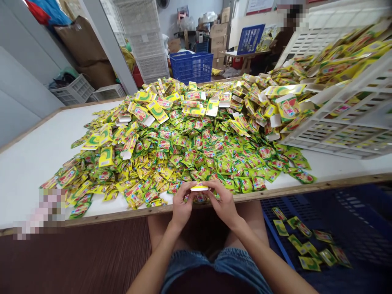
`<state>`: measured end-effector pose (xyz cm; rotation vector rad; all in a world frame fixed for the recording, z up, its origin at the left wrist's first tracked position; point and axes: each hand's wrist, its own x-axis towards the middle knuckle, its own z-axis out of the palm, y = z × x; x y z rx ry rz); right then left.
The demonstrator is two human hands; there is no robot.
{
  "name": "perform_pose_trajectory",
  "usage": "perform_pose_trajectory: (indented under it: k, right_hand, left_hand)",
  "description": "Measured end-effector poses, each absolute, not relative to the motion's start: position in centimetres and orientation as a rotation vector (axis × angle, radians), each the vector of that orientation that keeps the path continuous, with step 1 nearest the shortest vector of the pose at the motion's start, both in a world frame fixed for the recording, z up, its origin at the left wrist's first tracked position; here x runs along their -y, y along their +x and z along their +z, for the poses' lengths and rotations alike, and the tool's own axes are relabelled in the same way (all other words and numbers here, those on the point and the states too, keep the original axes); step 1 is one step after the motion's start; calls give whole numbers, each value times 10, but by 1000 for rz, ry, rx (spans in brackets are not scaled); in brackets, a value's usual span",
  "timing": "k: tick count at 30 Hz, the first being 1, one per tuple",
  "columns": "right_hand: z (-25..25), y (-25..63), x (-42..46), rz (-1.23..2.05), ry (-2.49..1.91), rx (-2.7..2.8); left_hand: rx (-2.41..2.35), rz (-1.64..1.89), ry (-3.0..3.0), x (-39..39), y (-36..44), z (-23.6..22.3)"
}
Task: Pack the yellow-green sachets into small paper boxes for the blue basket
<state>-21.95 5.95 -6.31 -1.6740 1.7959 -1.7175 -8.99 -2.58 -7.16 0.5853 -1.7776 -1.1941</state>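
Over the table's front edge, my left hand (181, 205) and my right hand (224, 203) are closed on the two ends of one small yellow carton (199, 188). Its white edge faces me. Just below it, between my fingers, shows part of a green and red sachet (201, 198); whether a hand grips it I cannot tell. Beyond my fingers spreads a heap of green sachets (219, 145), with yellower sachets (159, 173) to the left. Yellow cartons (157, 111), several with open flaps, lie on top and behind.
A white crate (343, 139) lies tipped on the table at right, spilling cartons. The white table (27, 163) has a wooden rim. Below right, a blue crate (281, 245) holds several filled packs. Another blue crate (191, 67) and stacked white crates (145, 41) stand behind. A person (283, 34) is at the back right.
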Motion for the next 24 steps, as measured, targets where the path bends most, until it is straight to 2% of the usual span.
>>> perform_pose_trajectory:
  k: [7, 24]
  right_hand:
    - [-59, -219, -68, -1737, -1739, -1782]
    - [-43, -213, -68, -1703, -1687, -1909]
  left_hand:
    - [1931, -1042, 459, 22, -80, -60]
    - [1822, -1113, 557, 16, -86, -51]
